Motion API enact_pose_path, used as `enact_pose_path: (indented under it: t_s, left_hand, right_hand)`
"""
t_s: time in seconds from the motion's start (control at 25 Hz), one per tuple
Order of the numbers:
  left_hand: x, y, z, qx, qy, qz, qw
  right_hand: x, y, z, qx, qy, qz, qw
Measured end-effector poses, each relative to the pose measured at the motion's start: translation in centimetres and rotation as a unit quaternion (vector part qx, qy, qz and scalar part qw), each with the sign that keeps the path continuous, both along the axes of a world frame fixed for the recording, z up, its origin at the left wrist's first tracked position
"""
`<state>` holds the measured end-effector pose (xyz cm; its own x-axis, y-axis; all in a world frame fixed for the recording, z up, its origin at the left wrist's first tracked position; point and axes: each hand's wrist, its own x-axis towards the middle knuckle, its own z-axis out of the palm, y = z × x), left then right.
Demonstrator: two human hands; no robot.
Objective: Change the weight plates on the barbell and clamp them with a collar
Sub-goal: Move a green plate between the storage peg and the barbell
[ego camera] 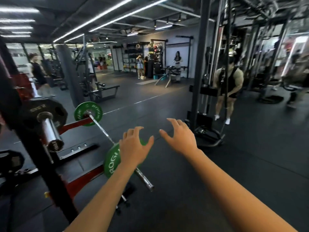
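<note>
A: Starting with the head view, what is listed on the floor?

B: Item one: a barbell point(100, 127), laid on the dark rubber floor point(217, 173) and running away from the camera. A green plate point(112, 160) is seen on its near end, with a bare length of steel sleeve point(144, 179) left beyond it, pointed toward the camera. A second green plate point(88, 113) is mounted at the far end. No collar can be made out on the near sleeve.

A: And the hands?

B: Item two: the left hand point(133, 148), held over the upper edge of the near green plate, fingers spread and lightly bent, thumb set apart. Whether the plate is touched cannot be told, since the hand covers that edge. Item three: the right hand point(179, 137), held just right of the left, above the floor and apart from the plate, fingers spread and curved, nothing held.

A: What else is recorded?

B: Item four: a black and red rack point(50, 173) at left, just beside the barbell. Item five: a chrome peg point(50, 131) on that rack, carrying a black plate point(45, 111). Item six: a black upright post point(199, 64) to the right of centre, with a person in a dark vest point(229, 84) behind it. Item seven: a bench point(103, 91) further back, with several more people seen, blurred, across the room.
</note>
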<state>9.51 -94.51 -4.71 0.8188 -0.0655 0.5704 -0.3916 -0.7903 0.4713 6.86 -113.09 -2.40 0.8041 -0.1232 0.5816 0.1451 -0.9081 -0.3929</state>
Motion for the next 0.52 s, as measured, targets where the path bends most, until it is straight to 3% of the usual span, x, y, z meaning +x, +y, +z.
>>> enact_pose_path:
  t_s: [0.24, 0.52]
  left_hand:
    - [7.9, -7.6, -1.3, 0.002, 0.002, -0.034, 0.999]
    - [21.6, -13.4, -0.9, -0.007, -0.003, 0.021, 1.0]
  right_hand:
    - [5.7, -7.0, -0.4, 0.005, 0.013, -0.023, 1.0]
    - [20.5, -12.5, -0.1, -0.013, 0.017, 0.039, 0.999]
